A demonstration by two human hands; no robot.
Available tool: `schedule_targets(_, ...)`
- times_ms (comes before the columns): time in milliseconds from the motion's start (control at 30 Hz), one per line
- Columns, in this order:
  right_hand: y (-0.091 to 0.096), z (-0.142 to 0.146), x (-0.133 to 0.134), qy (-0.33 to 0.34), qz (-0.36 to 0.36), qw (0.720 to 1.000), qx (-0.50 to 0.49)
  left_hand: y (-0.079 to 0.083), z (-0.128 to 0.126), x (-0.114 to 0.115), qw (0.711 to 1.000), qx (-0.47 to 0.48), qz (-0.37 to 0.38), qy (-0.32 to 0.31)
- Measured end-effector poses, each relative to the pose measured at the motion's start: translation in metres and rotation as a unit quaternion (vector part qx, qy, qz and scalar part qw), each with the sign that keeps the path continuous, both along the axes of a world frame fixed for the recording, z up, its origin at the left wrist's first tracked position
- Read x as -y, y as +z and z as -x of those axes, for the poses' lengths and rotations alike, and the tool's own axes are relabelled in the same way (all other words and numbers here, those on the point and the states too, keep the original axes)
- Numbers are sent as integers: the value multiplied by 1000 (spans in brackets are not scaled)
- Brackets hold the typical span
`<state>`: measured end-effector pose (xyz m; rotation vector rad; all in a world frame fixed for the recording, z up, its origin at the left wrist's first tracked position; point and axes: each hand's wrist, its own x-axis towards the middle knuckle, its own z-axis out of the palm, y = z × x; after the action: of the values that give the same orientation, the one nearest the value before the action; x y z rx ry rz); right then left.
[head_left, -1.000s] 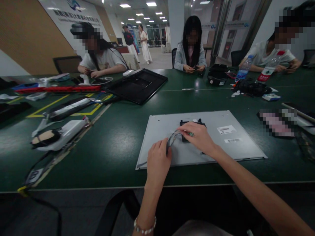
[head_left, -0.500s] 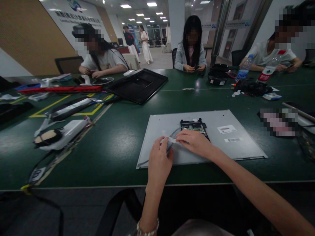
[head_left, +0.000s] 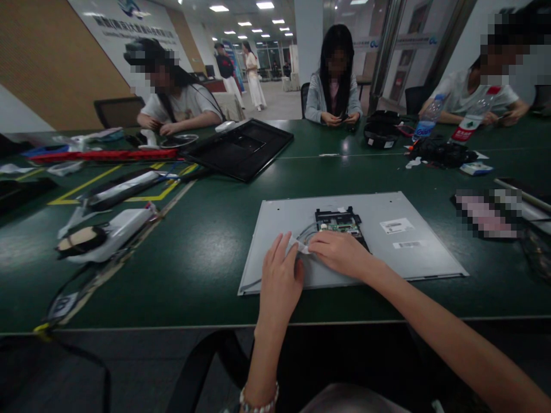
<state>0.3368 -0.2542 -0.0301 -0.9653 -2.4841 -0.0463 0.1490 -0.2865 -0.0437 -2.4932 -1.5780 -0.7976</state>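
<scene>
A flat silver display panel [head_left: 413,261] lies back side up in front of me. It carries a black bracket with a green circuit board [head_left: 340,228] at its middle, and grey cables [head_left: 306,232] run out to the left. Over these cables a small white strip of tape [head_left: 302,248] spans the gap between my hands. My right hand [head_left: 342,253] pinches its right end with bent fingers. My left hand [head_left: 280,276] has its fingertips on the other end, thumb tucked low; the exact grip is partly hidden.
A black monitor cover [head_left: 245,146] lies further back. To the left are a white device [head_left: 123,232], a black-and-white one [head_left: 123,189] and a red strip [head_left: 107,155]. Bottles [head_left: 427,119], a black pouch [head_left: 381,133] and a phone [head_left: 486,215] stand or lie right. Several people sit opposite.
My left fingers have straightened and shifted slightly on the tape. My right hand has dropped a little, showing more of the circuit board. The panel has stayed put.
</scene>
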Motion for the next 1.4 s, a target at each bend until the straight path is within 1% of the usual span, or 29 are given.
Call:
schedule_targets(133, 1, 1, 2, -6, -1, 999, 34, -7, 0, -3, 999, -6, 35, -6)
schedule_targets(267, 3, 3, 6, -2, 10, 997, 70, -4, -1, -4, 998, 1, 54, -11)
schedule_targets(433, 8, 4, 18, 47, 40, 996, 62, 0, -1, -4, 997, 12, 74, -9)
schedule_targets(567, 5, 4, 35, 34, 82, 995, 55, 1, -1, -4, 997, -2, 82, -2)
schedule_targets(700, -5, 3, 54, 1, 119, 992, 51, 4, -4, -3, 996, -35, 79, 26)
schedule_targets(833, -12, -1, 65, -6, 139, 989, 54, 12, -15, -2, 992, -48, 92, 66)
schedule_targets(1033, -7, -5, 65, 1, 172, 984, 44, 19, -28, -4, 985, -57, 102, 124)
schedule_targets(1200, 1, -9, 73, 0, 200, 980, 21, 17, -26, -8, 986, -54, 93, 126)
schedule_targets(1300, 8, -23, 84, -30, 238, 970, -37, 13, -23, -10, 989, -38, 78, 123)
schedule_targets(1400, 15, -58, 87, -115, 267, 948, -130, 9, -20, -12, 990, 6, 75, 119)
